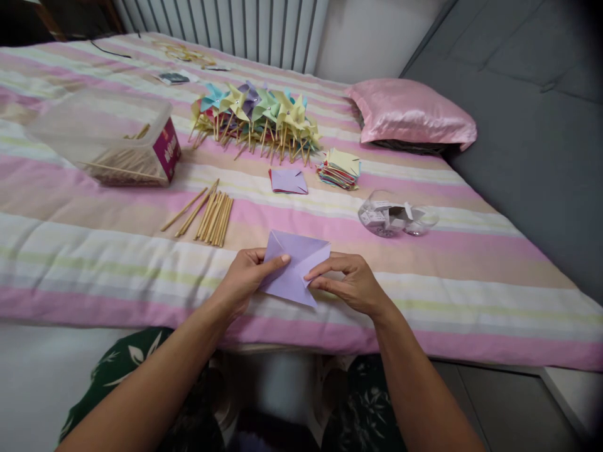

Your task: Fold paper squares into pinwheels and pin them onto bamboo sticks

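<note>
A lilac paper square (pixel 296 265) with cut, folded corners is held low over the striped bedspread (pixel 94 251). My left hand (pixel 247 276) grips its left edge, thumb on top. My right hand (pixel 351 282) pinches its right side between thumb and fingers. Just beyond my left hand lies a row of several wooden sticks (pixel 207 216). Another lilac paper piece (pixel 288 181) lies flat further back.
A heap of finished paper pinwheels (pixel 257 119) lies at the back centre. A stack of coloured paper squares (pixel 340 168) sits to its right. A clear plastic box (pixel 106 135) with sticks stands at left. A small clear container (pixel 391 216) lies at right, a pink pillow (pixel 409 113) behind.
</note>
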The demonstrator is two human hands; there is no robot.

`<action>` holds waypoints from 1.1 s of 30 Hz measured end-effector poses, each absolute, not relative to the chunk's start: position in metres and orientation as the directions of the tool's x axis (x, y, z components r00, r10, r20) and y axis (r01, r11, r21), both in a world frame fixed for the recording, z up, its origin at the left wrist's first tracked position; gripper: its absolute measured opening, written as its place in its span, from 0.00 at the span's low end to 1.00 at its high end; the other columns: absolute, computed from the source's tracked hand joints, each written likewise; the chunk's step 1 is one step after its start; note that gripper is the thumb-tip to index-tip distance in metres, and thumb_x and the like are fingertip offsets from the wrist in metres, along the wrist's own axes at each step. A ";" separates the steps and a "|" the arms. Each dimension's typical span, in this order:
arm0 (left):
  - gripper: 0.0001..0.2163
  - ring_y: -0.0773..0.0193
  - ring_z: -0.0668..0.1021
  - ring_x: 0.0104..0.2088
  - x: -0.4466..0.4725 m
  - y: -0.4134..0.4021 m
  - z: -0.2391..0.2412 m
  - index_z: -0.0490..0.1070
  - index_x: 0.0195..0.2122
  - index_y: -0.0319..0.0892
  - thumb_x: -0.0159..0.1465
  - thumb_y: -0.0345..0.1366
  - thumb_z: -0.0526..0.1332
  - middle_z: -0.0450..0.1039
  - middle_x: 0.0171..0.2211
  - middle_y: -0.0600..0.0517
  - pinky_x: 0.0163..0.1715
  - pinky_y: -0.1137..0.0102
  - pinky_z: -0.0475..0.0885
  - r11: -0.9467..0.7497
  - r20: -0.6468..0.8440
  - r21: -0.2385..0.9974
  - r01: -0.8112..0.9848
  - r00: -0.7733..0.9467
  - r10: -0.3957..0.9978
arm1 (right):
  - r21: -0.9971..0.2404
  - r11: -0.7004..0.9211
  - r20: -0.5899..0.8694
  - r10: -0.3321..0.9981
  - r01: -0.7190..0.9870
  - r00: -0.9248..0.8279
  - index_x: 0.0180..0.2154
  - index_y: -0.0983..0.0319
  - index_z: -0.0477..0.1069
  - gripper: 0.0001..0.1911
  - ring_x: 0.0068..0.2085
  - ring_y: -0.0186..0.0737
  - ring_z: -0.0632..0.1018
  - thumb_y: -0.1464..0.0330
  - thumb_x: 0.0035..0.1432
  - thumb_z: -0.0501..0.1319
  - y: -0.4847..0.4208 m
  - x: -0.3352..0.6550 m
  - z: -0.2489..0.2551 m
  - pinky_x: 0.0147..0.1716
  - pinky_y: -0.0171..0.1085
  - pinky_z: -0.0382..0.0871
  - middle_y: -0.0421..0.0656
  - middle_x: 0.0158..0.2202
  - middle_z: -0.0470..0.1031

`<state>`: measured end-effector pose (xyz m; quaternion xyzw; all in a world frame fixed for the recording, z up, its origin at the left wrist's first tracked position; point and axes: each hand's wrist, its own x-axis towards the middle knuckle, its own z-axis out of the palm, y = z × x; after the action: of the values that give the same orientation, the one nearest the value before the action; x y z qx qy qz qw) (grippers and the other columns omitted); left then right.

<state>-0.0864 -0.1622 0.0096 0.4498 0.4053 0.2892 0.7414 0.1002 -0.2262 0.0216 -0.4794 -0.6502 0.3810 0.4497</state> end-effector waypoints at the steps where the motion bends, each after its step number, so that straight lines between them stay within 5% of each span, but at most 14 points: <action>1: 0.11 0.66 0.74 0.23 -0.086 -0.163 0.010 0.77 0.26 0.39 0.49 0.43 0.68 0.76 0.23 0.51 0.24 0.74 0.66 0.430 -0.344 0.901 -0.057 0.510 0.789 | -0.929 0.242 0.214 0.969 0.280 -0.125 0.29 0.59 0.78 0.04 0.33 0.36 0.76 0.66 0.49 0.66 -0.226 0.100 0.021 0.34 0.34 0.69 0.41 0.29 0.77; 33: 0.13 0.70 0.69 0.20 -0.085 -0.164 0.004 0.75 0.25 0.36 0.48 0.43 0.68 0.72 0.21 0.53 0.20 0.76 0.60 0.318 -0.298 0.946 0.065 0.561 0.772 | -0.847 0.035 0.068 0.997 0.530 0.043 0.21 0.64 0.73 0.11 0.24 0.32 0.71 0.63 0.49 0.64 -0.225 0.093 0.013 0.23 0.31 0.62 0.41 0.22 0.74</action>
<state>-0.0848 -0.1642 0.0038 0.5281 0.3966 0.2496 0.7081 0.0930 -0.2249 0.0131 -0.6195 -0.6161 0.3142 0.3713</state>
